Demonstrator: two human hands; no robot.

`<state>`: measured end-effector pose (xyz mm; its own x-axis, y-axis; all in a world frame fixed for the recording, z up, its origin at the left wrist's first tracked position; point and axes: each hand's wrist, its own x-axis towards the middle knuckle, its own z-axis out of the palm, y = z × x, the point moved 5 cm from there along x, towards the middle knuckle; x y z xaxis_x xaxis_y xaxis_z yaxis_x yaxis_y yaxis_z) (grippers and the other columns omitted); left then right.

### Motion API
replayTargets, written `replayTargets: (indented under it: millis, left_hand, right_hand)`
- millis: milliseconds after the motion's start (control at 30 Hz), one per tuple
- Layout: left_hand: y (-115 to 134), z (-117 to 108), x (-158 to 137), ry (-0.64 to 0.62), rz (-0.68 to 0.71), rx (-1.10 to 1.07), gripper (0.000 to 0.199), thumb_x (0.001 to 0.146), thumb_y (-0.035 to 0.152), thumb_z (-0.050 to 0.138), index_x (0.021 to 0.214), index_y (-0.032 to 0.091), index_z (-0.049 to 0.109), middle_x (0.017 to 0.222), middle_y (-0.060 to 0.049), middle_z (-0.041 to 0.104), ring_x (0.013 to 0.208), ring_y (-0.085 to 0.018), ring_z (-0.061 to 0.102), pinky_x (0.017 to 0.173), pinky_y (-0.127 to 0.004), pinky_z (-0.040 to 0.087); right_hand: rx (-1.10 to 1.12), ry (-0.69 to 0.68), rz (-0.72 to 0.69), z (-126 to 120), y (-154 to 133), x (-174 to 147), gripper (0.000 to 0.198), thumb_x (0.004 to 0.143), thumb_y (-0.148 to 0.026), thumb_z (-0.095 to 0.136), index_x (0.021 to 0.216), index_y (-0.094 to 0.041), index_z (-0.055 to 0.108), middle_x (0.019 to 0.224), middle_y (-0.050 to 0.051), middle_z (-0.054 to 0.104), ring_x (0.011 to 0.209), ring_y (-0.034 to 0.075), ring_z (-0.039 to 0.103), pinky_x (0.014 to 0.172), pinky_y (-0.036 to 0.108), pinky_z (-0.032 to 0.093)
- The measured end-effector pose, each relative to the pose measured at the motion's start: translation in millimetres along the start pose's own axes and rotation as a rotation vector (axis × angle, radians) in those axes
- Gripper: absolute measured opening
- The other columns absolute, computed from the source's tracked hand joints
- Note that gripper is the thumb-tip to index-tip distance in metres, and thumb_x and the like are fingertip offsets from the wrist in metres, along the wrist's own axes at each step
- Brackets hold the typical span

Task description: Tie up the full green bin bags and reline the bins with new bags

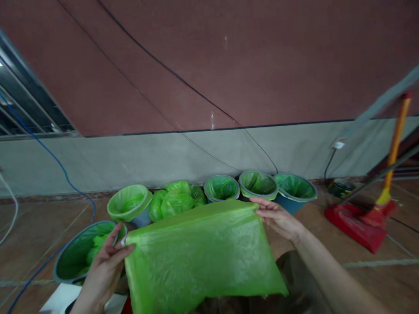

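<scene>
A green plastic bin bag [200, 254] is stretched out flat between my two hands, its top edge roughly level and its lower part hanging down. My left hand [106, 263] pinches the bag's upper left corner, with a white ring-like item near the fingers. At the upper right corner, my right hand [276, 217] grips the bag between thumb and fingers. Behind the bag stands a row of bins lined in green, among them a lined bin [130, 202] at the left and a blue lined bin [296, 190] at the right.
Filled green bags [176, 200] sit between the bins. A large bin [71, 255] with crumpled green plastic is at left, beside a blue cable [62, 168]. To the right lie a red dustpan [354, 224] and a yellow-handled broom [395, 149]. A wall [181, 156] runs behind.
</scene>
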<state>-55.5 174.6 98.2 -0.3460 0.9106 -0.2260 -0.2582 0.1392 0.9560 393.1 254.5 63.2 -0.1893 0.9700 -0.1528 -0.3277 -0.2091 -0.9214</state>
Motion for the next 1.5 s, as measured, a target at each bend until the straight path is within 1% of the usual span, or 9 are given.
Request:
replayTargets:
  millis: [167, 433, 767, 867, 1000, 1133, 1233, 1367, 1500]
  left_hand:
    - [28.9, -2.1, 11.1, -0.131, 0.089, 0.313, 0.096, 0.051, 0.032, 0.086, 0.139, 0.022, 0.048, 0.092, -0.002, 0.075, 0.082, -0.021, 0.071, 0.072, -0.027, 0.058]
    - [48.2, -3.6, 12.0, 0.134, 0.682, 1.309, 0.035, 0.078, 0.040, 0.051, 0.099, 0.021, 0.071, 0.094, -0.006, 0.072, 0.062, -0.018, 0.065, 0.062, -0.029, 0.053]
    - [72.9, 10.1, -6.8, 0.461, 1.159, 1.203, 0.025, 0.087, 0.032, 0.047, 0.094, 0.018, 0.067, 0.109, -0.009, 0.068, 0.101, -0.023, 0.065, 0.090, -0.037, 0.052]
    - [43.1, -11.8, -11.2, 0.363, 1.125, 1.174, 0.025, 0.087, 0.033, 0.046, 0.094, 0.019, 0.066, 0.114, -0.009, 0.067, 0.105, -0.023, 0.064, 0.095, -0.038, 0.051]
    - [-36.9, -60.0, -9.4, 0.140, 0.900, 1.238, 0.025, 0.080, 0.037, 0.047, 0.085, 0.022, 0.067, 0.101, -0.007, 0.073, 0.092, -0.022, 0.070, 0.083, -0.033, 0.057]
    - [-101.1, -102.7, -15.1, -0.021, 0.511, 1.336, 0.027, 0.075, 0.035, 0.047, 0.086, 0.024, 0.069, 0.094, -0.005, 0.076, 0.086, -0.023, 0.073, 0.074, -0.029, 0.058]
    - [-108.7, -114.7, -28.3, -0.104, 0.257, 1.435, 0.030, 0.074, 0.033, 0.047, 0.090, 0.025, 0.071, 0.095, -0.006, 0.076, 0.089, -0.026, 0.073, 0.077, -0.033, 0.057]
    - [-61.8, -75.6, -37.8, -0.167, 0.254, 1.562, 0.037, 0.069, 0.028, 0.052, 0.101, 0.020, 0.070, 0.102, -0.013, 0.074, 0.099, -0.033, 0.069, 0.090, -0.046, 0.052]
    - [-18.3, 27.8, -19.7, -0.253, 0.539, 1.382, 0.045, 0.086, 0.040, 0.048, 0.125, 0.021, 0.060, 0.119, -0.011, 0.068, 0.110, -0.027, 0.065, 0.098, -0.043, 0.048]
  right_hand:
    - [-0.336, -0.084, -0.108, 6.1, -28.0, 4.7, 0.053, 0.061, -0.022, 0.079, 0.112, -0.021, 0.067, 0.097, 0.002, 0.073, 0.083, 0.015, 0.066, 0.080, 0.030, 0.049]
    - [-1.204, 0.160, -0.439, 8.4, -44.1, -3.4, 0.018, 0.076, -0.021, 0.055, 0.081, -0.020, 0.073, 0.078, 0.003, 0.063, 0.066, 0.014, 0.057, 0.066, 0.029, 0.043]
    - [-0.792, 0.319, -0.697, 20.9, -55.4, -20.3, 0.008, 0.079, -0.024, 0.059, 0.083, -0.019, 0.065, 0.122, 0.010, 0.061, 0.071, 0.014, 0.064, 0.061, 0.028, 0.051]
    - [-0.864, 0.268, -0.708, 19.4, -25.2, -38.5, 0.007, 0.078, -0.020, 0.060, 0.080, -0.020, 0.066, 0.110, 0.009, 0.065, 0.091, 0.019, 0.065, 0.074, 0.030, 0.052]
    - [-1.026, 0.063, -0.414, 15.2, 56.0, -54.4, 0.015, 0.075, -0.012, 0.051, 0.077, -0.020, 0.063, 0.102, 0.007, 0.066, 0.090, 0.018, 0.065, 0.077, 0.028, 0.049]
    - [-1.063, -0.060, -0.255, 19.0, 112.4, -65.1, 0.020, 0.072, -0.008, 0.045, 0.078, -0.019, 0.060, 0.090, 0.005, 0.064, 0.081, 0.017, 0.064, 0.072, 0.026, 0.047]
    - [-1.089, -0.105, -0.231, 26.6, 125.3, -63.6, 0.022, 0.071, -0.006, 0.044, 0.078, -0.020, 0.059, 0.087, 0.004, 0.063, 0.081, 0.017, 0.062, 0.074, 0.027, 0.046]
    - [-1.120, -0.121, -0.211, 34.8, 125.7, -57.1, 0.021, 0.070, -0.006, 0.045, 0.079, -0.020, 0.058, 0.091, 0.004, 0.063, 0.081, 0.017, 0.062, 0.076, 0.028, 0.045]
    - [-1.110, -0.156, -0.180, 36.0, 125.3, -58.4, 0.025, 0.068, -0.005, 0.046, 0.082, -0.021, 0.061, 0.093, 0.004, 0.063, 0.086, 0.018, 0.062, 0.080, 0.029, 0.045]
